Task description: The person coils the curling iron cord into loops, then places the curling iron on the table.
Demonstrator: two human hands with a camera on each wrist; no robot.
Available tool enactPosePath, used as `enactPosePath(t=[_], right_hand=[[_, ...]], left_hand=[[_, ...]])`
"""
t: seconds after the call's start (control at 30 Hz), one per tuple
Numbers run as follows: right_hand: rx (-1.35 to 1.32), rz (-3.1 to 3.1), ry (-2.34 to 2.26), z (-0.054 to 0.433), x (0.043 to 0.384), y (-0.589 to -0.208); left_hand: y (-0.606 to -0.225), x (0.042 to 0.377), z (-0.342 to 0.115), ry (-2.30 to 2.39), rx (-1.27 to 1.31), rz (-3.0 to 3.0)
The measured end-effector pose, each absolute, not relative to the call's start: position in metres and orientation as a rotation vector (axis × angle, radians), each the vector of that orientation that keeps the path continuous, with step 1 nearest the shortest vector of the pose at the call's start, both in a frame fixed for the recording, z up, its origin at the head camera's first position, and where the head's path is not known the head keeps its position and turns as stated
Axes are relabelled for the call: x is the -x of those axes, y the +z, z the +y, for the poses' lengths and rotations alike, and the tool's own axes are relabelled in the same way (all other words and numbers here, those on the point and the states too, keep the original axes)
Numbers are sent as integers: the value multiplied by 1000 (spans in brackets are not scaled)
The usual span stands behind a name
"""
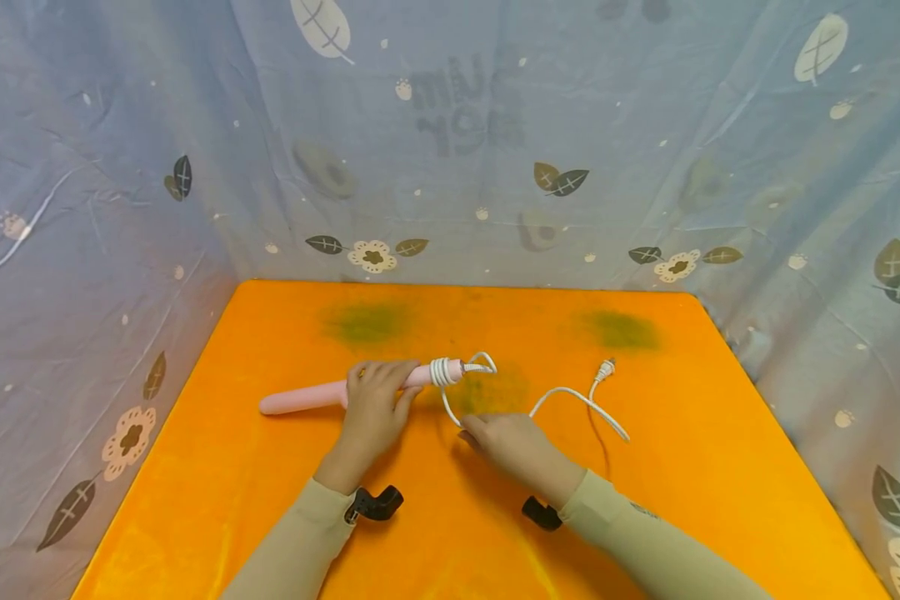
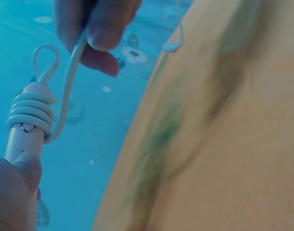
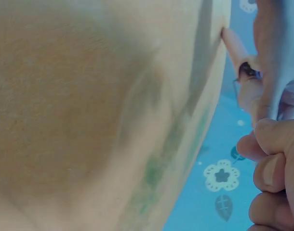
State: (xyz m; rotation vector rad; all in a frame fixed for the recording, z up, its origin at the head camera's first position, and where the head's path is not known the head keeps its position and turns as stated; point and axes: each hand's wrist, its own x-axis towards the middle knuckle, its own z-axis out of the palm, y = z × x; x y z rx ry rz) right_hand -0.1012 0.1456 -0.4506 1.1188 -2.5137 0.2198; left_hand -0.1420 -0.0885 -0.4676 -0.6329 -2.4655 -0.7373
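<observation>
A grey-blue curtain [image 1: 435, 212] is hanging behind an orange table [image 1: 187, 508] and along its left and right sides. Leaves [image 1: 70, 514], flowers [image 1: 130, 442] and paw prints [image 1: 403, 89] are dotting the curtain, and faint lettering [image 1: 464, 121] is showing at the back. Green patches [image 1: 371, 322] are darkening the table; light is brightening its near part.

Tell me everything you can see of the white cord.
The cord is white and slim, plastic-coated by its look. It leaves one end of the pink wand in a loop, then winds around it several times. The right hand pinches it; beyond, it arches and bends back to a plug. Its shadow suggests that this stretch is off the table.
</observation>
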Motion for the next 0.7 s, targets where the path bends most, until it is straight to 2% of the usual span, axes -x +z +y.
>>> enactPosePath(t=[0.7], right_hand=[[-1178, -2438, 221, 142, 94, -429]], left_hand=[[-477, 142, -89, -708, 657, -2495]])
